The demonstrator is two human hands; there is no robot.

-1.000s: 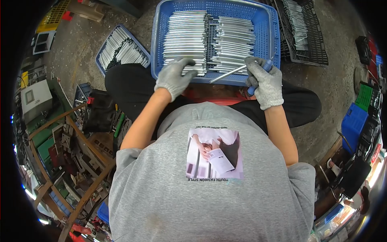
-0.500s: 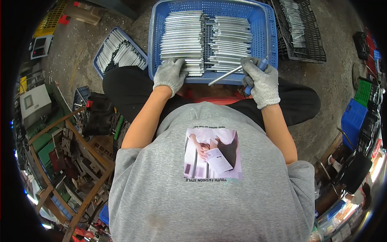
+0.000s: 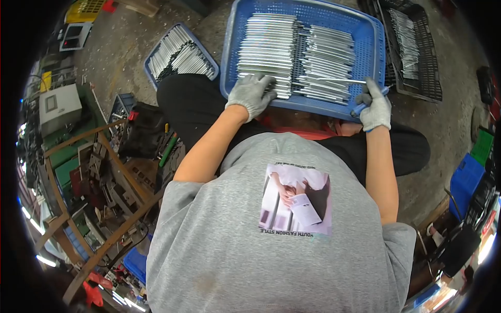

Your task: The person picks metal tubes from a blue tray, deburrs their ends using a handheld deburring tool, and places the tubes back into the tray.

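My left hand (image 3: 251,95), in a grey-white glove, rests on the near end of the left stack of metal rods (image 3: 266,49). Its fingers are apart and touch the rods; no lifted rod shows in it. My right hand (image 3: 374,108), gloved too, is at the near right corner of the blue basket (image 3: 225,73). Its lower fingers are closed around a blue-handled tool (image 3: 359,109), whose kind I cannot make out. A single metal rod (image 3: 347,80) lies across the right stack (image 3: 329,57), one end at my right fingertips; whether they grip it is unclear.
A smaller blue basket (image 3: 150,68) of rods stands at the left, a black crate (image 3: 433,78) of rods at the right. My crossed legs are against the big basket's near side. A wooden frame (image 3: 107,255) and machine parts fill the left.
My right hand has swung the rod from the basket's near edge onto the right stack, its forefinger now extended. My left hand stays at the left stack. The whole view has shifted right.
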